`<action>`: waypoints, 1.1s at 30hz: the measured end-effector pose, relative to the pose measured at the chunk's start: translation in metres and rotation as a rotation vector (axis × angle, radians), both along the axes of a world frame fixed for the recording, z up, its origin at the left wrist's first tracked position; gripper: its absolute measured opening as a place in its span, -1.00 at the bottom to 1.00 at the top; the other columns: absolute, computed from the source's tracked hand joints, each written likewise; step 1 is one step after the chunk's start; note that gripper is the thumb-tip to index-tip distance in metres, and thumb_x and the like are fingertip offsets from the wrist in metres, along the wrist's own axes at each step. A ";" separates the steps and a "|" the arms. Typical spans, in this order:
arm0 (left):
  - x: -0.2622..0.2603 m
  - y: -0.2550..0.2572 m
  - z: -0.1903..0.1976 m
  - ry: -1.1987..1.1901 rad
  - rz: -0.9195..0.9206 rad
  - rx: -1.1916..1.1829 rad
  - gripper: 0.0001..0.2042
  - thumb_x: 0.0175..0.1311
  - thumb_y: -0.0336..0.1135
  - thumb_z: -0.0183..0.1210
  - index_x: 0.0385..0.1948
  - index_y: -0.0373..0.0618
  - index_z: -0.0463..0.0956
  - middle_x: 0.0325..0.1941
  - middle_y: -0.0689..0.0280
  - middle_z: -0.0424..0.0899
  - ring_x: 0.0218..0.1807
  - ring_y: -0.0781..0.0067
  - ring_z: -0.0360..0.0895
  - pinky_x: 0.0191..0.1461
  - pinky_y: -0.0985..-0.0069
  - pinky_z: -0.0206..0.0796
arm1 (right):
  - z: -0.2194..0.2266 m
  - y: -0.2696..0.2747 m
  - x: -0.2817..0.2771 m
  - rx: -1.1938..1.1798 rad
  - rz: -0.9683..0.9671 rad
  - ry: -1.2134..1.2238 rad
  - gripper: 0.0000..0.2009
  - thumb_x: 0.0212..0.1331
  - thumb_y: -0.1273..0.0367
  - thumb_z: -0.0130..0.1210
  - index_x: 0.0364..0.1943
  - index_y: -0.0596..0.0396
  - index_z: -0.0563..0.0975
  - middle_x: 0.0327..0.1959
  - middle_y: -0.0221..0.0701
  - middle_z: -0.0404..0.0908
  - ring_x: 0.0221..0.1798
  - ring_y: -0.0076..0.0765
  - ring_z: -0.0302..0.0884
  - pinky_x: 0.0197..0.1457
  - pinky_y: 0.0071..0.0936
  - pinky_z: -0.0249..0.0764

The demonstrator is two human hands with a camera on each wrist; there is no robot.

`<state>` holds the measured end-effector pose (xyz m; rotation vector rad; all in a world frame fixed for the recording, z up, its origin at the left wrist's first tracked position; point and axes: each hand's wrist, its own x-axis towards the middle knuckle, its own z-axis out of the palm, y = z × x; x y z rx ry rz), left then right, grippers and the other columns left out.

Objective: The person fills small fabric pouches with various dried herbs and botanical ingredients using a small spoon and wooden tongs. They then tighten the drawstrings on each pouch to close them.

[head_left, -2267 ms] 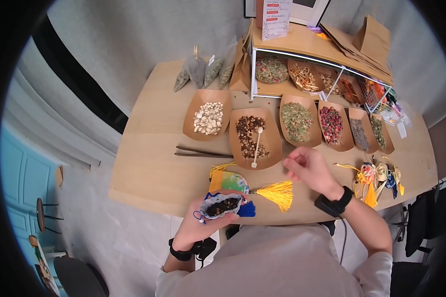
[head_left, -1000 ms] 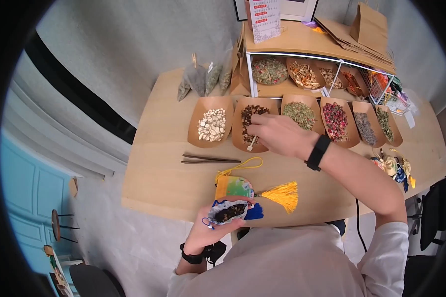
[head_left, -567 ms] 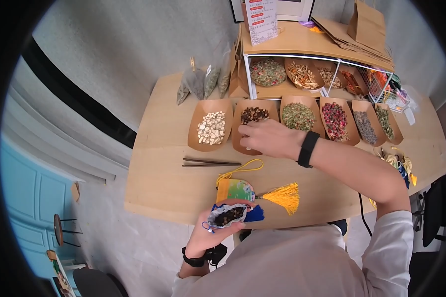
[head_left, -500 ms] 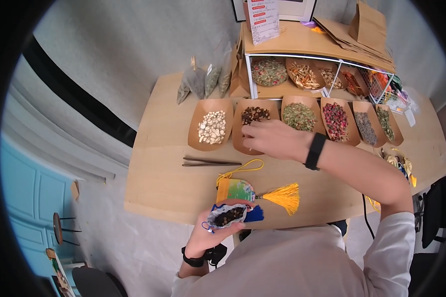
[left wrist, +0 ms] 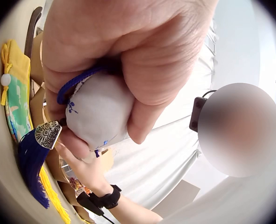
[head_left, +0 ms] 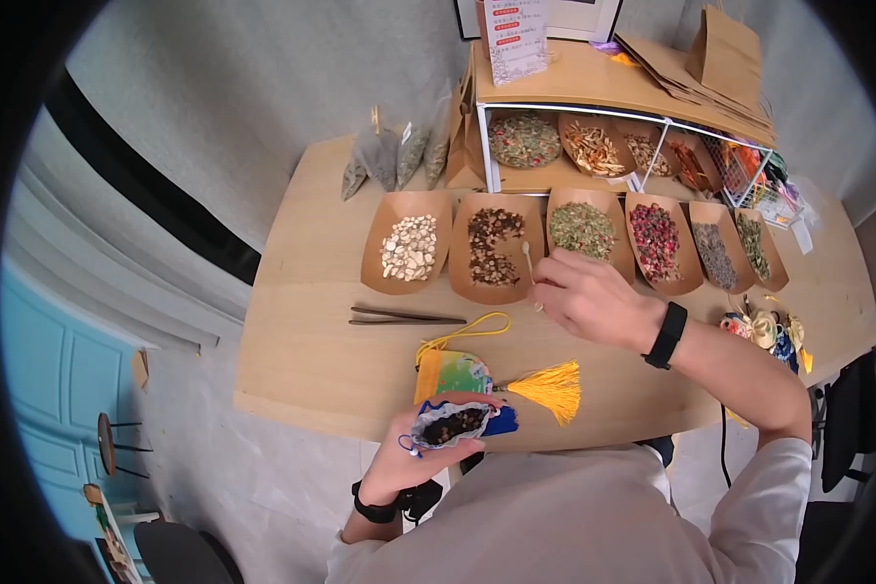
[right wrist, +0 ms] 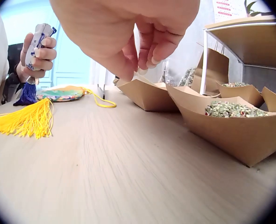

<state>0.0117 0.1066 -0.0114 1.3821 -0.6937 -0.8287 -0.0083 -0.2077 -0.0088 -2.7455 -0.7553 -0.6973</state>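
Pouch (left wrist: 100, 109), white and blue: at six o'clock in the head view, mouth up, dark bits (head_left: 455, 425) inside. My left hand (head_left: 401, 459): clamped round it, fingers and thumb curled against its sides. Blue tassel (head_left: 501, 420): at its three o'clock. Spoon (head_left: 528, 257): pinched in my right hand (head_left: 592, 297), thumb and fingertips together, tip towards twelve. Tray (head_left: 496, 292), dark contents: ten o'clock from that hand. Green pouch (head_left: 459, 372): the white one's twelve. Tweezers (head_left: 407, 317): its eleven.
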 end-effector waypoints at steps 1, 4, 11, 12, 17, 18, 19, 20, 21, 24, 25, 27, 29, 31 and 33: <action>0.000 0.000 0.000 0.000 -0.002 0.001 -0.59 0.20 -0.60 0.30 0.13 -0.41 0.52 0.12 0.06 0.70 0.17 0.30 0.62 0.36 0.34 0.38 | 0.000 -0.002 -0.002 0.007 -0.006 0.008 -0.87 -0.05 0.49 0.20 -0.38 0.14 0.52 -0.29 -0.32 0.45 -0.14 -0.16 0.49 -0.12 -0.28 0.54; 0.001 -0.001 0.000 -0.019 -0.009 0.014 -0.58 0.20 -0.60 0.31 0.14 -0.41 0.52 0.12 0.05 0.71 0.18 0.29 0.62 0.37 0.33 0.37 | 0.000 -0.006 -0.006 0.013 -0.022 0.018 -0.87 -0.03 0.50 0.21 -0.37 0.14 0.53 -0.27 -0.32 0.44 -0.14 -0.15 0.49 -0.09 -0.26 0.53; -0.001 -0.004 0.004 -0.020 -0.012 0.027 -0.58 0.18 -0.63 0.30 0.13 -0.41 0.52 0.12 0.04 0.71 0.18 0.30 0.62 0.37 0.34 0.37 | -0.002 -0.005 -0.004 0.019 -0.023 0.020 -0.80 -0.04 0.52 0.23 -0.28 0.12 0.56 -0.22 -0.33 0.46 -0.09 -0.17 0.48 -0.05 -0.27 0.53; -0.001 -0.004 0.004 -0.024 -0.011 0.027 -0.58 0.18 -0.64 0.29 0.12 -0.40 0.52 0.12 0.04 0.71 0.18 0.30 0.62 0.37 0.34 0.37 | -0.001 -0.005 -0.005 0.020 -0.024 0.019 -0.80 -0.04 0.52 0.23 -0.28 0.12 0.56 -0.22 -0.33 0.46 -0.09 -0.17 0.48 -0.05 -0.27 0.53; 0.000 -0.004 0.005 -0.040 -0.008 0.038 -0.60 0.17 -0.64 0.28 0.10 -0.39 0.54 0.10 0.05 0.72 0.17 0.30 0.63 0.35 0.35 0.39 | 0.023 -0.012 -0.021 -0.040 -0.065 0.147 -0.49 -0.07 0.56 0.26 0.10 0.08 0.55 -0.07 -0.30 0.51 -0.01 -0.09 0.49 0.10 -0.22 0.49; 0.000 -0.004 0.005 -0.045 -0.005 0.037 -0.60 0.16 -0.63 0.27 0.09 -0.38 0.54 0.09 0.06 0.72 0.15 0.31 0.64 0.33 0.35 0.40 | 0.034 -0.009 -0.028 -0.041 -0.064 0.153 -0.49 -0.07 0.56 0.26 0.10 0.08 0.55 -0.07 -0.30 0.51 -0.01 -0.09 0.49 0.10 -0.22 0.49; 0.000 -0.005 0.005 -0.036 -0.006 0.038 -0.60 0.16 -0.63 0.27 0.09 -0.38 0.54 0.09 0.06 0.72 0.15 0.31 0.64 0.33 0.35 0.40 | 0.049 -0.004 -0.039 0.046 -0.058 0.237 -0.42 -0.09 0.57 0.24 0.18 0.07 0.52 -0.06 -0.29 0.51 0.00 -0.07 0.48 0.12 -0.21 0.47; -0.001 -0.005 0.004 -0.013 0.005 0.023 -0.59 0.16 -0.62 0.28 0.09 -0.38 0.54 0.08 0.06 0.72 0.14 0.31 0.64 0.31 0.36 0.41 | 0.064 0.001 -0.051 0.133 -0.056 0.323 -0.34 -0.11 0.58 0.22 0.25 0.06 0.49 -0.05 -0.27 0.51 0.02 -0.06 0.47 0.15 -0.21 0.46; -0.002 -0.005 0.004 0.014 0.013 0.010 -0.59 0.15 -0.60 0.30 0.09 -0.38 0.54 0.07 0.07 0.72 0.12 0.32 0.64 0.30 0.37 0.42 | 0.081 0.011 -0.063 0.226 -0.005 0.406 -0.28 -0.13 0.58 0.20 0.32 0.06 0.46 -0.09 -0.28 0.53 0.00 -0.03 0.47 0.11 -0.22 0.46; -0.001 -0.006 0.006 -0.083 -0.025 0.053 -0.62 0.16 -0.58 0.33 0.05 -0.35 0.56 0.10 0.14 0.71 0.17 0.34 0.61 0.31 0.40 0.37 | 0.116 0.040 -0.107 0.469 0.326 0.507 -0.64 0.07 0.52 0.15 0.01 0.10 0.62 -0.17 -0.28 0.60 -0.21 -0.19 0.56 -0.08 -0.33 0.56; 0.003 -0.010 0.003 -0.145 -0.071 -0.001 -0.58 0.15 -0.62 0.34 0.09 -0.31 0.55 0.12 0.20 0.71 0.20 0.39 0.60 0.36 0.41 0.33 | 0.133 0.043 -0.120 0.394 0.391 0.554 -0.70 0.11 0.52 0.14 -0.03 0.10 0.61 -0.16 -0.28 0.61 -0.22 -0.21 0.58 -0.11 -0.35 0.57; 0.002 -0.015 -0.001 -0.098 -0.100 -0.061 -0.56 0.11 -0.64 0.35 0.09 -0.34 0.54 0.16 0.12 0.68 0.21 0.30 0.60 0.36 0.34 0.36 | 0.156 0.058 -0.133 0.314 0.476 0.505 -0.52 0.06 0.45 0.20 0.15 -0.17 0.57 -0.41 -0.44 0.45 -0.39 -0.41 0.49 -0.37 -0.52 0.41; 0.003 -0.018 0.000 -0.144 -0.134 -0.027 -0.54 0.09 -0.65 0.35 0.10 -0.35 0.54 0.17 0.10 0.68 0.19 0.29 0.60 0.35 0.33 0.37 | 0.153 0.063 -0.144 0.322 0.481 0.410 -0.28 -0.05 0.38 0.28 0.35 -0.45 0.54 -0.65 -0.60 0.29 -0.54 -0.60 0.38 -0.59 -0.66 0.23; 0.001 -0.020 0.000 -0.103 -0.139 -0.012 -0.53 0.09 -0.65 0.35 0.11 -0.35 0.54 0.17 0.10 0.68 0.19 0.29 0.60 0.35 0.33 0.37 | 0.141 0.046 -0.166 0.543 0.724 0.670 -0.59 0.11 0.46 0.21 0.12 -0.06 0.59 -0.32 -0.39 0.51 -0.37 -0.37 0.55 -0.34 -0.53 0.46; 0.000 -0.019 0.000 -0.072 -0.132 0.008 -0.53 0.08 -0.65 0.35 0.11 -0.35 0.53 0.18 0.10 0.67 0.19 0.29 0.60 0.35 0.33 0.37 | 0.134 0.042 -0.177 0.660 0.853 0.787 -0.73 0.20 0.49 0.17 0.00 0.13 0.62 -0.16 -0.28 0.62 -0.28 -0.25 0.63 -0.21 -0.46 0.58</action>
